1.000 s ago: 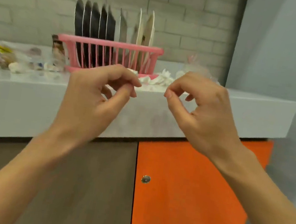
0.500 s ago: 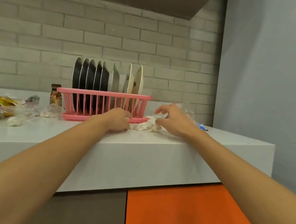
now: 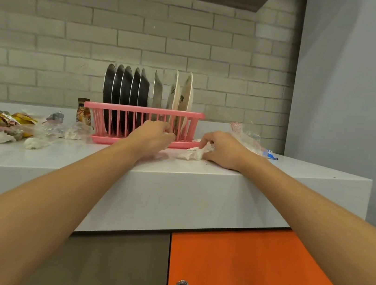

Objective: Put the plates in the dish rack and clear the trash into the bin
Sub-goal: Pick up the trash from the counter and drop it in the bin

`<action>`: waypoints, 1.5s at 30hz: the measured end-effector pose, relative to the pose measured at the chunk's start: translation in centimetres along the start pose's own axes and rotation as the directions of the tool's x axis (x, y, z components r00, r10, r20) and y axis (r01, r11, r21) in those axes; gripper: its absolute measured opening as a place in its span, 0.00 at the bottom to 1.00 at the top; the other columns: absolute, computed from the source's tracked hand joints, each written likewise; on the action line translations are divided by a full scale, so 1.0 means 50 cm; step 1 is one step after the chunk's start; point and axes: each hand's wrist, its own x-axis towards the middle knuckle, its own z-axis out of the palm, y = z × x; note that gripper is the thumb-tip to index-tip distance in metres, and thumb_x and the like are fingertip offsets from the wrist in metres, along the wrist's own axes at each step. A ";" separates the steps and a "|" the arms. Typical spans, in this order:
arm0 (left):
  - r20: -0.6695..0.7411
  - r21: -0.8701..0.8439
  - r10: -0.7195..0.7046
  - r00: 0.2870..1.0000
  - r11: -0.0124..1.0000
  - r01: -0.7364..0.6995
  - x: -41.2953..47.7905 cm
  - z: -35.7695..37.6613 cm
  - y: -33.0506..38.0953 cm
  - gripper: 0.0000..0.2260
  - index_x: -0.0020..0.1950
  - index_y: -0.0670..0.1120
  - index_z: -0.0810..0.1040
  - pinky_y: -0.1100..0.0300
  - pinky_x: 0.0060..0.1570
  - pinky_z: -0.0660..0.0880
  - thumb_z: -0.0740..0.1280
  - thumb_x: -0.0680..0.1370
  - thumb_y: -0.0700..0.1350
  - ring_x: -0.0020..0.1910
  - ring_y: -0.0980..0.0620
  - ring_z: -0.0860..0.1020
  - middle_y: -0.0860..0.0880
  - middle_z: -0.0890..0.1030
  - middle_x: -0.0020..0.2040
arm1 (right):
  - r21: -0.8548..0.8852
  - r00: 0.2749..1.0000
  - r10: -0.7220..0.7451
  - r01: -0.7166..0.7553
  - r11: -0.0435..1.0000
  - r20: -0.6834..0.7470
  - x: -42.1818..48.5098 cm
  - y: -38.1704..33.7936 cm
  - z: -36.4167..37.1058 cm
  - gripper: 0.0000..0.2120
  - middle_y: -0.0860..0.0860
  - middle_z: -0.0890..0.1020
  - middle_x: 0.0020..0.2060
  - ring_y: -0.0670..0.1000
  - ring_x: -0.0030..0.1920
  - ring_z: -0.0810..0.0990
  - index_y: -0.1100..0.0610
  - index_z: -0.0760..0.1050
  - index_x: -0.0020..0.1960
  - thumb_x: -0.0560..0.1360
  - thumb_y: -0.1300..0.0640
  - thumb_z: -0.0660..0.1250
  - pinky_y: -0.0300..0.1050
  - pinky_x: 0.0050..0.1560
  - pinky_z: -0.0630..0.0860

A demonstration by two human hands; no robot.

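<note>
Crumpled tissue lies on the table, pinched under the right hand; the left hand curls alongside, before the dish rack, its grasp impossible to tell.

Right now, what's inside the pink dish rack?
Upright: dark plates left, a grey plate, two cream plates right. The left hand covers part of the pink dish rack, hiding its floor there.

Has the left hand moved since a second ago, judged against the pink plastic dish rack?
Yes. The left hand reached forward, away from the camera, and is now at the front of the pink plastic dish rack.
</note>
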 end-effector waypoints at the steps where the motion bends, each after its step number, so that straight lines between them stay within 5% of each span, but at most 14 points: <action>1: -0.004 -0.017 0.002 1.000 1.000 -0.002 -0.005 -0.001 0.003 0.08 0.45 0.45 0.77 0.47 0.57 0.74 0.59 0.78 0.45 0.50 0.44 0.77 0.45 0.80 0.50 | 0.010 1.000 0.007 -0.007 1.000 0.004 0.000 0.000 -0.001 0.12 0.54 0.78 0.59 0.54 0.60 0.75 0.55 0.78 0.59 0.75 0.60 0.68 0.42 0.53 0.69; 3: -0.009 -0.029 0.009 1.000 1.000 -0.009 -0.015 -0.003 0.008 0.11 0.41 0.44 0.75 0.46 0.55 0.74 0.57 0.79 0.46 0.50 0.41 0.78 0.43 0.80 0.47 | 0.061 0.998 0.051 -0.053 0.997 0.028 -0.003 -0.002 -0.001 0.13 0.53 0.79 0.58 0.54 0.58 0.76 0.57 0.78 0.60 0.76 0.61 0.64 0.42 0.52 0.69; 7: 0.005 -0.012 0.021 1.000 1.000 -0.021 -0.027 -0.006 0.013 0.13 0.41 0.43 0.75 0.45 0.54 0.74 0.56 0.79 0.47 0.48 0.42 0.77 0.42 0.80 0.47 | 0.134 0.988 0.147 -0.151 0.979 0.044 -0.011 -0.009 -0.015 0.11 0.55 0.77 0.40 0.54 0.39 0.74 0.64 0.75 0.43 0.78 0.62 0.56 0.46 0.37 0.67; 10: 0.029 -0.020 0.013 0.999 1.000 -0.013 -0.029 -0.003 0.015 0.13 0.44 0.42 0.76 0.47 0.54 0.74 0.56 0.80 0.46 0.47 0.43 0.77 0.43 0.79 0.46 | 0.298 0.966 0.247 -0.259 0.919 0.078 -0.026 -0.015 -0.031 0.15 0.54 0.74 0.36 0.51 0.32 0.68 0.57 0.70 0.39 0.80 0.51 0.53 0.44 0.33 0.62; 13: 0.046 -0.023 0.040 0.998 0.999 -0.039 -0.030 -0.001 0.022 0.11 0.40 0.46 0.74 0.48 0.52 0.74 0.57 0.79 0.46 0.45 0.46 0.76 0.45 0.79 0.44 | 0.248 0.955 0.272 -0.295 0.923 0.123 -0.026 -0.019 -0.027 0.21 0.53 0.76 0.36 0.50 0.33 0.70 0.56 0.76 0.39 0.77 0.39 0.60 0.44 0.35 0.64; 17: 0.102 0.045 0.093 0.990 0.994 -0.098 -0.032 0.004 0.032 0.04 0.47 0.47 0.76 0.52 0.54 0.74 0.65 0.77 0.47 0.49 0.48 0.76 0.47 0.79 0.49 | 0.162 0.959 0.281 -0.281 0.946 0.024 -0.021 -0.011 -0.020 0.17 0.53 0.73 0.32 0.55 0.37 0.72 0.57 0.68 0.33 0.78 0.52 0.63 0.44 0.31 0.63; 21: 0.148 0.176 0.164 0.975 0.966 -0.189 -0.035 0.011 0.041 0.07 0.52 0.47 0.74 0.55 0.56 0.72 0.68 0.75 0.42 0.55 0.46 0.75 0.46 0.77 0.56 | 0.216 0.955 0.294 -0.294 0.931 0.030 -0.023 -0.003 -0.030 0.12 0.57 0.79 0.38 0.56 0.39 0.77 0.60 0.77 0.43 0.79 0.62 0.56 0.43 0.36 0.70; 26: 0.140 0.144 0.175 0.975 0.970 -0.195 -0.044 0.014 0.040 0.12 0.61 0.49 0.76 0.53 0.65 0.69 0.68 0.77 0.43 0.62 0.46 0.74 0.46 0.76 0.64 | 0.431 0.968 0.249 -0.213 0.877 -0.029 -0.049 -0.009 -0.034 0.14 0.53 0.74 0.29 0.51 0.26 0.69 0.61 0.77 0.47 0.81 0.61 0.53 0.36 0.24 0.65; 30: 0.070 0.075 0.254 0.965 0.963 -0.259 -0.069 -0.001 0.047 0.12 0.57 0.51 0.81 0.55 0.60 0.74 0.72 0.75 0.50 0.56 0.51 0.77 0.49 0.80 0.59 | 0.552 0.964 0.267 -0.221 0.804 -0.003 -0.068 -0.026 -0.049 0.19 0.52 0.69 0.22 0.51 0.21 0.63 0.60 0.74 0.34 0.80 0.53 0.57 0.36 0.23 0.61; 35: -0.129 -0.185 0.241 0.962 0.947 -0.262 -0.110 -0.009 0.084 0.11 0.47 0.49 0.82 0.71 0.28 0.73 0.70 0.75 0.56 0.33 0.59 0.81 0.52 0.82 0.41 | 0.590 0.959 0.276 -0.263 0.764 0.069 -0.095 -0.067 -0.077 0.28 0.49 0.65 0.17 0.47 0.15 0.59 0.58 0.61 0.28 0.82 0.43 0.52 0.32 0.21 0.57; 39: -0.208 -0.239 0.290 0.934 0.911 -0.336 -0.145 -0.009 0.112 0.08 0.44 0.48 0.82 0.62 0.32 0.78 0.68 0.78 0.51 0.32 0.62 0.79 0.52 0.82 0.36 | 0.549 0.972 0.230 -0.220 0.806 0.051 -0.128 -0.078 -0.084 0.21 0.54 0.67 0.22 0.49 0.18 0.61 0.62 0.70 0.31 0.80 0.55 0.55 0.36 0.24 0.58; 42: -0.244 -0.263 0.370 0.896 0.864 -0.428 -0.177 0.004 0.125 0.06 0.44 0.47 0.82 0.56 0.37 0.79 0.68 0.78 0.47 0.37 0.57 0.81 0.52 0.82 0.37 | 0.491 0.985 0.175 -0.155 0.857 0.007 -0.160 -0.078 -0.089 0.12 0.56 0.71 0.29 0.50 0.22 0.66 0.61 0.80 0.46 0.77 0.62 0.57 0.37 0.22 0.62; 45: -0.307 -0.261 0.434 0.847 0.817 -0.514 -0.211 0.013 0.130 0.05 0.45 0.48 0.83 0.49 0.41 0.77 0.69 0.78 0.46 0.40 0.51 0.81 0.51 0.82 0.38 | 0.536 0.997 0.076 -0.068 0.842 0.008 -0.197 -0.087 -0.091 0.12 0.57 0.70 0.29 0.50 0.22 0.65 0.60 0.79 0.44 0.81 0.58 0.59 0.37 0.22 0.62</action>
